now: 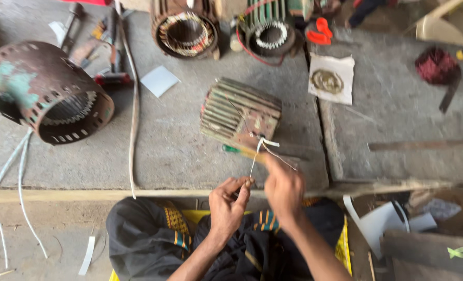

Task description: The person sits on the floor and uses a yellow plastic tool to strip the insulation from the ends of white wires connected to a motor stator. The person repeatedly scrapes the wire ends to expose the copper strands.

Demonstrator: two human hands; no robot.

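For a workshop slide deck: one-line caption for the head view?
Seated person's left hand and right hand pinch thin wire leads running from a ribbed motor housing on the concrete floor.

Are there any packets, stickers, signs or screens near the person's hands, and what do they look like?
Clear packet: flat and roughly square, on the concrete slab right of the ribbed motor housing, whitish with a round brownish coil inside.
White card: small blank square sheet lying on the slab left of the housing.
No signs or screens show.
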